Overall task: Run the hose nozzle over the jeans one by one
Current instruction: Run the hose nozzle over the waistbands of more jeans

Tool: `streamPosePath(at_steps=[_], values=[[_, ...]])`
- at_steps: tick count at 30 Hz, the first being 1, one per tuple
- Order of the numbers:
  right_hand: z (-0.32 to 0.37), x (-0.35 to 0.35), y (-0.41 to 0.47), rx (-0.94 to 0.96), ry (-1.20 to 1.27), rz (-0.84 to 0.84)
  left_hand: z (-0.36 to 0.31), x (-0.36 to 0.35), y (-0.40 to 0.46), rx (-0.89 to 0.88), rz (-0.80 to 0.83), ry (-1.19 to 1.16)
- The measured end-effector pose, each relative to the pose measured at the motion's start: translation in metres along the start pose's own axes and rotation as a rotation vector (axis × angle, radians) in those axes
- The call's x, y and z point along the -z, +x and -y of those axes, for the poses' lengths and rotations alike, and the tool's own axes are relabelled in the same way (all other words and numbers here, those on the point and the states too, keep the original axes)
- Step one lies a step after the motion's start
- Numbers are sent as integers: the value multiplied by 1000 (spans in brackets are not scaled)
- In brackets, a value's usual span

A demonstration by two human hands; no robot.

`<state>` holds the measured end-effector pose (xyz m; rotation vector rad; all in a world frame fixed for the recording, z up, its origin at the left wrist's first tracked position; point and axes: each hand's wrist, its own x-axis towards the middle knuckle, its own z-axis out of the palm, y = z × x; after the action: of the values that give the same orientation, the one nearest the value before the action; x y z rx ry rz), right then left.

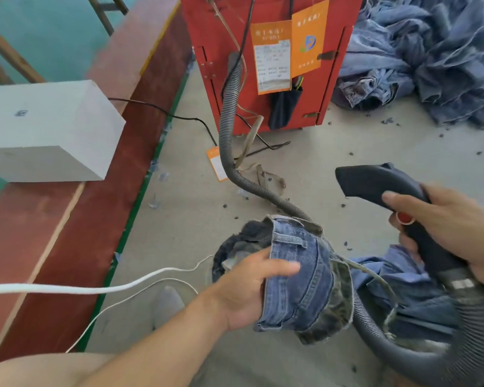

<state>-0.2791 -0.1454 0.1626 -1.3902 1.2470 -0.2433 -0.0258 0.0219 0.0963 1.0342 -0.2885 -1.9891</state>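
Head view, looking down: left hand [249, 286] grips one pair of jeans [299, 277] at the waistband, thumb laid across the denim, other fingers hidden behind the fabric, so can't tell their curl exactly. Right hand [442, 227] is wrapped round the handle of the hose nozzle [375, 182], fingers curled on it, thumb near a red button. Nozzle mouth sits up and away from the left fingers, not touching the denim, so this pair isn't being swept yet, I'd say. Big jeans pile [430, 57] far beyond the nozzle, prob. still to do; another heap [397, 286] under the right wrist, maybe done. Plenty left, approx. early-to-mid job.
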Motion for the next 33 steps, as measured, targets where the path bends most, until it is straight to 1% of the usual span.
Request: streamPosePath(at_steps=[1,2,3,4,5,8,10,11,12,14,15,17,20,22,24,27,30,33], values=[[-3,10,3,-3,8,0,0,-2,1,40,8,-18],[-7,18,6,6,-6,17,-1,-3,2,81,-34,-14],[-11,24,8,23,-21,44,-1,-2,3,118,-114,15],[-17,28,10,50,-47,70,0,-2,6,118,-171,43],[-22,28,11,75,-78,91,1,-1,8,93,-184,59],[-27,13,10,94,-181,170,13,1,7,63,-173,-11],[-22,3,8,109,-270,178,13,3,4,63,-103,-104],[-18,-1,6,117,-292,177,10,2,3,84,-101,-162],[-15,-4,5,121,-307,170,9,3,3,125,-123,-202],[-9,-10,1,120,-325,165,9,6,6,208,-193,-201],[-6,-12,-1,120,-337,162,9,8,6,207,-198,-184],[1,-16,-4,126,-364,158,8,6,7,148,-163,-158],[8,-16,-10,122,-391,188,4,12,8,-12,-125,-171],[9,-13,-14,121,-412,235,-1,12,8,-93,-90,-194],[9,-8,-17,119,-480,293,-5,14,7,-135,-58,-189],[9,-5,-23,129,-601,370,-8,18,8,-132,-21,-200],[12,-19,-26,218,-734,434,-11,11,7,-84,47,-242],[14,-46,-30,296,-741,407,-14,11,10,-68,38,-294]])
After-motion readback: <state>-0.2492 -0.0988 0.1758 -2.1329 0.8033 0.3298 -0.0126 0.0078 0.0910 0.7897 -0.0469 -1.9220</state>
